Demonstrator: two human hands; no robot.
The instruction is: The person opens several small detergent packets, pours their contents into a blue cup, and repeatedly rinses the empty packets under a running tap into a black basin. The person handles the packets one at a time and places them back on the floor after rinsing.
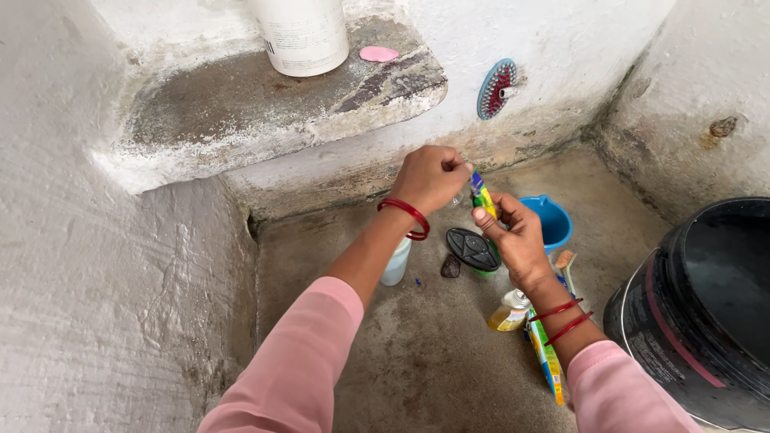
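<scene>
Both hands pinch sachet: right hand low, left hand at top; sachet upright, long axis vertical. Blue mug behind grip, contents unseen.

Floor and ledge, what's sitting on them.
Stone ledge upper left: white container, pink soap. My concrete floor, centre: blue bowl, yellow bottle, black bucket at right.

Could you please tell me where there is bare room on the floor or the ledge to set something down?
The floor is bare between the pink sleeves, below the dark stone. The ledge is free left of the white container. It is crowded under the right hand: blue bowl, yellow bottle, brush.
</scene>
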